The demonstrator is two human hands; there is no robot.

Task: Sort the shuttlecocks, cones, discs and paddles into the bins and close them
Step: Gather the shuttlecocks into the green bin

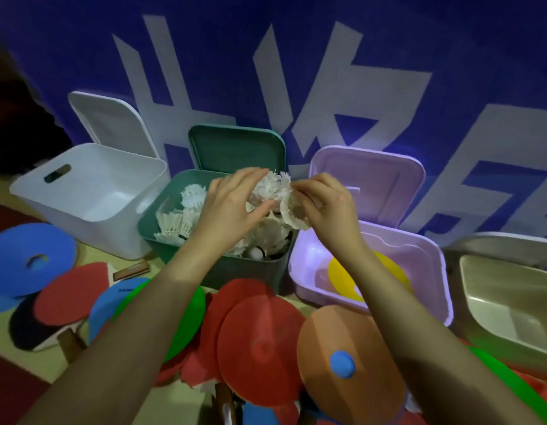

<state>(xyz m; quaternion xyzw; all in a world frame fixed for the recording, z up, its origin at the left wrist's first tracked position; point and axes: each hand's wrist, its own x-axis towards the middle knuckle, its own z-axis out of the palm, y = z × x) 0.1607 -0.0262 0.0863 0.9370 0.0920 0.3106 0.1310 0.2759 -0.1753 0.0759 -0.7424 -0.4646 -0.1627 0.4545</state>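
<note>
Gripping shuttlecocks (270,191) w/ curled fingers, both hands (232,204) (324,204) raised over green bin (161,234).

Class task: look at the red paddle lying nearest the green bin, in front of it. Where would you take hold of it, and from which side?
Probably by the handle, coming from the near side. The red paddle lies flat with its broad round face up, which offers no edge to pinch; its narrow handle points toward the person, below the blade, partly hidden among the pile. Both the left hand and the right hand are busy holding shuttlecocks.
</note>
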